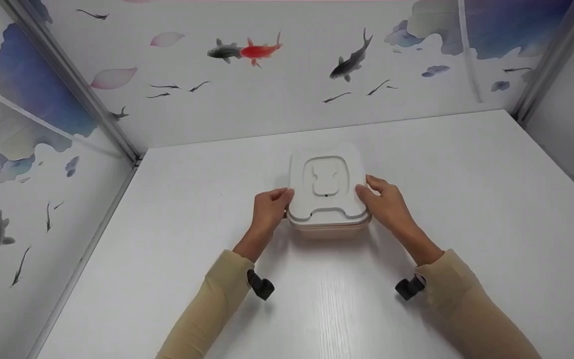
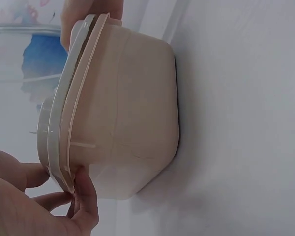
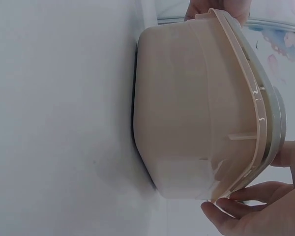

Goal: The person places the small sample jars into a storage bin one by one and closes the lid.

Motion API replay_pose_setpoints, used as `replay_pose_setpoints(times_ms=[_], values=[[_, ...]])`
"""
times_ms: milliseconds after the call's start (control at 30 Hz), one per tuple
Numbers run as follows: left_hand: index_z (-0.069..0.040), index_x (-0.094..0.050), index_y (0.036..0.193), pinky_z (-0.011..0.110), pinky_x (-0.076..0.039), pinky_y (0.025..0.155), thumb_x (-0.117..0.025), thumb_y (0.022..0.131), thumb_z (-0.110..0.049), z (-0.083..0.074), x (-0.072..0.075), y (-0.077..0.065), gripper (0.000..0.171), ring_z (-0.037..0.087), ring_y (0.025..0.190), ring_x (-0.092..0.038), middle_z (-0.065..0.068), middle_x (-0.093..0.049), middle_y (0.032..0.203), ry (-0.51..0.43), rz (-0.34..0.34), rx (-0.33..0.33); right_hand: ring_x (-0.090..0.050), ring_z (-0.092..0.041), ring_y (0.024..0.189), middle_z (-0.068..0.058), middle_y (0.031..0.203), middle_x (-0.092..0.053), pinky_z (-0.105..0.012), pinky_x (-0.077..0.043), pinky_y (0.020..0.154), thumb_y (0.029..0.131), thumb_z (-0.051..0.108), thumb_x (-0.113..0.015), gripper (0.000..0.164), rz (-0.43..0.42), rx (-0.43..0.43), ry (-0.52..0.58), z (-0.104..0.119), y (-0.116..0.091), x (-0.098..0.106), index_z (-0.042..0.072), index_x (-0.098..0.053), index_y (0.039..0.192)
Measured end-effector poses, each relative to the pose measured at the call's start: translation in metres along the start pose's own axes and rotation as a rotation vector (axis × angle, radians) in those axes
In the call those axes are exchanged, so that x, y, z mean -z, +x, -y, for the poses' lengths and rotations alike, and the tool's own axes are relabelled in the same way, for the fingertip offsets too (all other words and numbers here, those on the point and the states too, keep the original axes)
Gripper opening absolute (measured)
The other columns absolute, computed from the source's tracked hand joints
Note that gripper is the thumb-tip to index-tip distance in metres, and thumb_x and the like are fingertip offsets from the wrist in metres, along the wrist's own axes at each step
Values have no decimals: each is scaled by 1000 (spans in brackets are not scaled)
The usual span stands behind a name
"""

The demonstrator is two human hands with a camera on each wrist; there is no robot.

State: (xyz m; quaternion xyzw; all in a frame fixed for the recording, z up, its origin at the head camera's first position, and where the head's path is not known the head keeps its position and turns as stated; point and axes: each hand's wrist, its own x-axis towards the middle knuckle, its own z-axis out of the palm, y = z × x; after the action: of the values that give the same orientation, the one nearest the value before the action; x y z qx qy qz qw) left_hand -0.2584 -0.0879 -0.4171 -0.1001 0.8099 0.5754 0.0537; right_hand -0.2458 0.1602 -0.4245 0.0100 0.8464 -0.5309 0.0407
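Observation:
A pale pink plastic storage box [image 1: 332, 233] stands upright on the table with a white lid [image 1: 299, 209] on top. The lid has a raised, recessed panel and a notch along its near edge. My left hand [image 1: 268, 208] pinches the left side of the rim, thumb against the lid and fingers under the edge. On the opposite side, my right hand [image 1: 389, 202] grips the rim the same way. Both wrist views show the box body [image 2: 137, 98] resting on its base. A narrow gap between lid [image 3: 271, 113] and box rim [image 3: 258, 110] shows in the right wrist view.
The white table [image 1: 207, 199] spreads around the box. Panels printed with fish and petals stand behind [image 1: 287, 104] and at the left, joined by metal posts [image 1: 82, 85]. Another panel [image 1: 571, 119] borders the right side. Both wrists carry small black cameras.

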Motion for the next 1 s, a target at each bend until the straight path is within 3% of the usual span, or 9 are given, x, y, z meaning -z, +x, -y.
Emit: replay_pose_setpoints(times_ms=[300, 567, 833, 1000], values=[[-5, -60, 138, 26, -58, 80, -61, 101, -30, 6, 0, 0, 44, 17, 104, -67, 11, -69, 124, -26, 13, 5, -23, -31, 154, -14, 163, -30, -45, -27, 123, 103, 35, -48, 64, 28, -90, 36, 1, 2, -1, 4, -29, 156], [-3, -63, 134, 24, -58, 71, -62, 100, -27, 9, -4, -1, 42, 14, 92, -65, 13, -71, 115, -49, 11, -12, -21, -28, 155, -15, 163, -28, -43, -26, 123, 104, 30, -48, 62, 65, -82, 68, -4, 5, 1, 3, -28, 155], [-2, -60, 137, 26, -60, 74, -61, 101, -27, 10, -3, 0, 43, 15, 94, -67, 14, -70, 117, -53, 53, -23, -18, -27, 155, -12, 164, -26, -42, -21, 125, 104, 32, -49, 62, 79, -91, 78, -5, 8, 5, 5, -27, 156], [-2, -60, 136, 28, -61, 75, -63, 100, -28, 9, 2, 2, 45, 17, 95, -69, 14, -70, 113, -69, 89, 1, -25, -25, 154, -10, 163, -29, -43, -28, 123, 103, 34, -51, 63, 80, -123, 71, -6, 8, 7, 7, -29, 156]])
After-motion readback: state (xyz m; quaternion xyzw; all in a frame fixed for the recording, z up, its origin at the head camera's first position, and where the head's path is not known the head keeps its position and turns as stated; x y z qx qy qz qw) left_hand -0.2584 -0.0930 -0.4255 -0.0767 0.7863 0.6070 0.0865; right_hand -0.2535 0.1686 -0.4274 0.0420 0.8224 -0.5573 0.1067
